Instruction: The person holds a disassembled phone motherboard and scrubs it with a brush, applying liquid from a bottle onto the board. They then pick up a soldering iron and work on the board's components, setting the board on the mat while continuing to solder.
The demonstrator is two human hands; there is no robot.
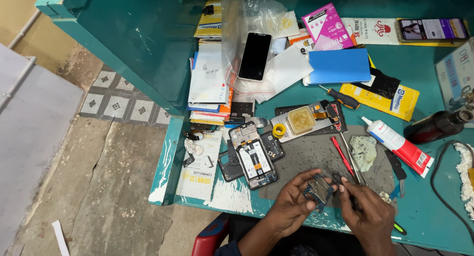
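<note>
My left hand holds a small blue phone circuit board over the near edge of a grey work mat. My right hand is closed around a thin dark tool whose tip meets the board's right side. Just left of the hands lies an opened phone with its battery showing, beside a dark back cover.
On the teal bench lie a red screwdriver, a white-and-red glue tube, a brown bottle, a tub of yellow paste, a black phone on a plastic bag, and stacked boxes.
</note>
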